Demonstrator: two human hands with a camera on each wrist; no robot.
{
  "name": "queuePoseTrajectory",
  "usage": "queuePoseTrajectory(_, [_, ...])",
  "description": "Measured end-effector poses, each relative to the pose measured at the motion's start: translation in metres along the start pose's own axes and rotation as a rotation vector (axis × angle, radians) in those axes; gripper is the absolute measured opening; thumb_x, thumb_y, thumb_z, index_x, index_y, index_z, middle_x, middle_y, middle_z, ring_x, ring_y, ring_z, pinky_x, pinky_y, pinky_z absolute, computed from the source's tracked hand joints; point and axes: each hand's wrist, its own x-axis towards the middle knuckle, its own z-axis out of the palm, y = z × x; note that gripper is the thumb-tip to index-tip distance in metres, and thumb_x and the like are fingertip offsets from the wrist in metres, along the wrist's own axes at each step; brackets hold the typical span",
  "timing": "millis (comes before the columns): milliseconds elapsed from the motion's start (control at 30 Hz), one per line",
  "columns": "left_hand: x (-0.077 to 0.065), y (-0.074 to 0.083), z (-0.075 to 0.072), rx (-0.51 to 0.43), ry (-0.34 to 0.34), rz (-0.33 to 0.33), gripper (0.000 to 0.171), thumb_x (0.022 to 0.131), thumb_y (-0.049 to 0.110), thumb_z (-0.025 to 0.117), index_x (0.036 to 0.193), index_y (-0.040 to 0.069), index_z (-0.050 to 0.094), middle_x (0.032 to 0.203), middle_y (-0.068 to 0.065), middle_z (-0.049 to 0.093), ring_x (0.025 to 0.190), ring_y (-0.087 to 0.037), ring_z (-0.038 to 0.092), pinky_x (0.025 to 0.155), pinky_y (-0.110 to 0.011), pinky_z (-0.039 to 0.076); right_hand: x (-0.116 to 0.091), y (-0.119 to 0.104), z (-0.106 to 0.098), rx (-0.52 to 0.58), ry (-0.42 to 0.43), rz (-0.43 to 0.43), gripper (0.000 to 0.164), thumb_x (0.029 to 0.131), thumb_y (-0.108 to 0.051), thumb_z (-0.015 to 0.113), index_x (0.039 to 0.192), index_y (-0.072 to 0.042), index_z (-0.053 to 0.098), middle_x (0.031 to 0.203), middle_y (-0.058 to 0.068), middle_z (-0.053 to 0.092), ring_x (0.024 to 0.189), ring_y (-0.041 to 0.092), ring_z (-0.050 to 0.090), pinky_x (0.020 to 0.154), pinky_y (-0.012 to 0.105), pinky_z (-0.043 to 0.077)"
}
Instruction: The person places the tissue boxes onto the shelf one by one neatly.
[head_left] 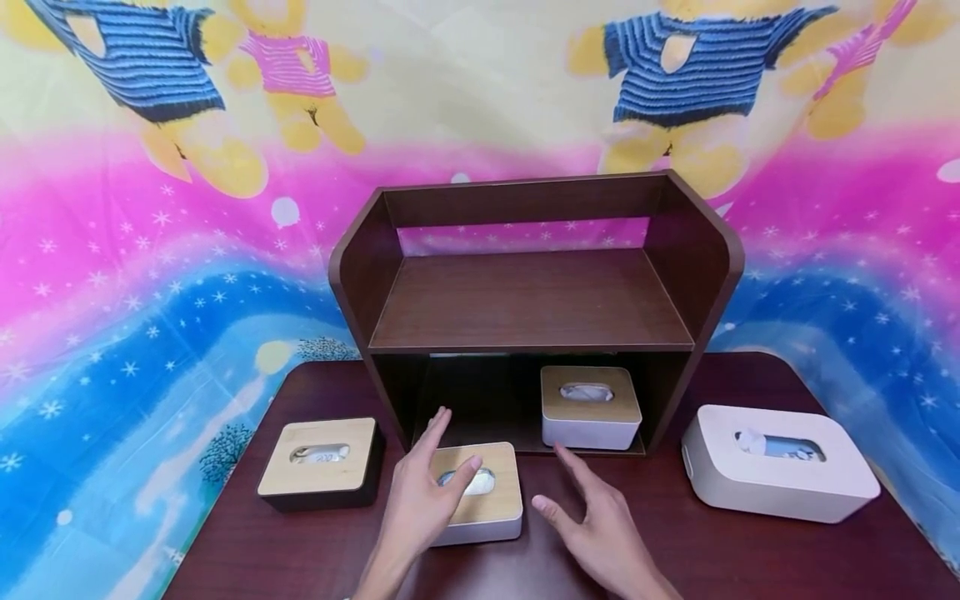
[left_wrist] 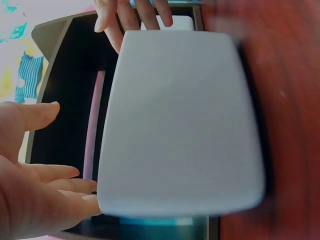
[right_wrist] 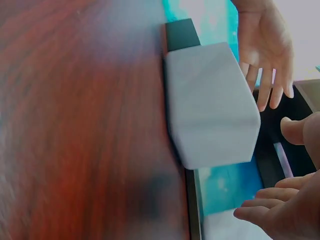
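Note:
A tissue box [head_left: 502, 471] with a light wood lid and white base sits on the table in front of the shelf. My left hand [head_left: 420, 500] is at its left end, fingers extended, covering part of the lid in the head view. In the left wrist view its fingertips are right at the edge of the white side [left_wrist: 180, 125]. To the right of the box, my right hand [head_left: 600, 529] holds nothing, fingers loosely extended and thumb apart. Its index fingertip overlaps the lower edge of a similar tissue box [head_left: 592, 433] in the shelf's lower compartment.
The dark brown two-tier shelf [head_left: 532, 300] stands at the back of the reddish-brown table [head_left: 585, 575]. At left lies a black tissue box with a wood lid [head_left: 318, 479]; at right, a longer white tissue box [head_left: 780, 492]. A patterned cloth [head_left: 480, 108] hangs behind.

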Motion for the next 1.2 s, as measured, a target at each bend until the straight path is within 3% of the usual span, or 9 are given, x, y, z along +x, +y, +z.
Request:
queuePoseTrajectory(267, [-0.022, -0.023, -0.021, 0.027, -0.009, -0.035, 0.087, 0.094, 0.037, 0.085, 0.166, 0.014, 0.042, 0.173, -0.006, 0.041, 0.151, -0.032, 0.051, 0.121, -0.054, 0.046, -0.001, -0.006, 0.018, 0.058, -0.12, 0.071, 0.083, 0.088, -0.044, 0.089, 0.159, -0.016, 0.054, 0.156, 0.008, 0.062, 0.144, 0.03, 0.06, 0.117, 0.057, 0.05])
queuePoseTrajectory(467, [-0.034, -0.033, -0.027, 0.038, -0.054, -0.093, 0.1, 0.091, 0.046, 0.085, 0.169, 0.01, 0.034, 0.175, -0.014, 0.036, 0.152, -0.039, 0.049, 0.119, -0.055, 0.047, -0.003, -0.008, 0.025, 0.095, -0.179, 0.054, 0.091, 0.086, -0.049, 0.09, 0.161, -0.014, 0.051, 0.157, 0.018, 0.059, 0.134, 0.038, 0.066, 0.109, 0.056, 0.057])
queuePoseTrajectory(567, [-0.039, -0.039, -0.027, 0.028, -0.083, -0.104, 0.106, 0.089, 0.047, 0.087, 0.169, 0.006, 0.031, 0.174, -0.019, 0.035, 0.152, -0.043, 0.047, 0.116, -0.056, 0.05, -0.004, -0.006, 0.028, 0.165, -0.23, 0.043, 0.095, 0.088, -0.047, 0.088, 0.163, -0.008, 0.045, 0.16, 0.026, 0.052, 0.134, 0.044, 0.065, 0.106, 0.053, 0.058])
queuePoseTrajectory(767, [-0.045, -0.053, -0.024, -0.078, -0.117, -0.11, 0.11, 0.088, 0.037, 0.09, 0.169, -0.001, 0.026, 0.173, -0.025, 0.032, 0.156, -0.043, 0.039, 0.114, -0.048, 0.053, -0.004, -0.003, 0.036, 0.359, -0.289, -0.014, 0.093, 0.096, -0.035, 0.083, 0.163, 0.007, 0.035, 0.164, 0.036, 0.04, 0.139, 0.05, 0.056, 0.104, 0.044, 0.058])
queuePoseTrajectory(967, [-0.047, -0.063, -0.022, -0.202, -0.166, -0.121, 0.108, 0.088, 0.026, 0.091, 0.169, -0.003, 0.024, 0.168, -0.028, 0.04, 0.144, -0.037, 0.053, 0.097, -0.027, 0.061, -0.008, -0.003, 0.042, 0.41, -0.296, -0.02, 0.088, 0.098, -0.029, 0.081, 0.162, 0.01, 0.035, 0.164, 0.037, 0.039, 0.136, 0.052, 0.057, 0.101, 0.039, 0.06])
queuePoseTrajectory(1067, [-0.049, -0.066, -0.021, -0.24, -0.169, -0.119, 0.104, 0.088, 0.019, 0.09, 0.168, -0.002, 0.028, 0.164, -0.029, 0.046, 0.14, -0.027, 0.057, 0.095, -0.027, 0.062, -0.008, -0.002, 0.042, 0.408, -0.283, -0.017, 0.084, 0.099, -0.027, 0.08, 0.161, 0.01, 0.037, 0.162, 0.037, 0.042, 0.136, 0.051, 0.057, 0.1, 0.038, 0.06])
queuePoseTrajectory(1200, [-0.048, -0.069, -0.025, -0.259, -0.157, -0.12, 0.094, 0.087, 0.012, 0.09, 0.164, -0.001, 0.039, 0.159, -0.033, 0.05, 0.14, -0.038, 0.059, 0.097, -0.038, 0.064, -0.008, -0.002, 0.044, 0.37, -0.239, -0.035, 0.079, 0.099, -0.026, 0.079, 0.159, 0.009, 0.042, 0.158, 0.035, 0.048, 0.131, 0.048, 0.061, 0.097, 0.038, 0.061])
